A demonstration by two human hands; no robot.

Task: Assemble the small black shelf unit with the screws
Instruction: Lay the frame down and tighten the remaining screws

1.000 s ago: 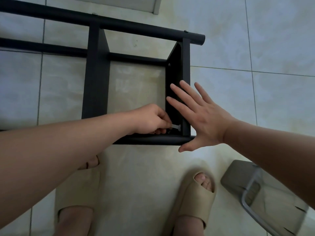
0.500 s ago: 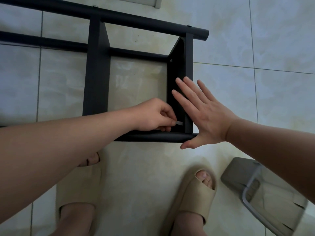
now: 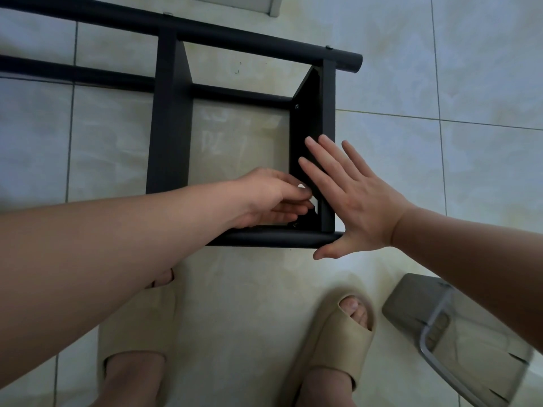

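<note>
Over tiles (image 3: 484, 83), right hand (image 3: 361, 207) lies flat; left hand (image 3: 270, 195) pinches tool (image 3: 315, 201).

The shelf unit (image 3: 170, 127) is black throughout. Its flat panels look matt and even, like painted board or coated sheet, though which cannot be told. Its round tubes (image 3: 249, 36) look like coated metal, smooth, with a faint sheen along the top. A small dark screw head (image 3: 296, 106) on the right panel gives a dull glint. The pale piece (image 3: 302, 188) pinched in the left hand (image 3: 264, 195) is bright and smooth; its material is unclear. The floor (image 3: 484, 83) is pale glazed tile — glossy, faintly marbled, with thin grout lines. The slippers (image 3: 338, 342) are beige, matt, smooth and foam-like. At the near right, a container (image 3: 411, 301) is grey translucent plastic — glossy along its rim.
</note>
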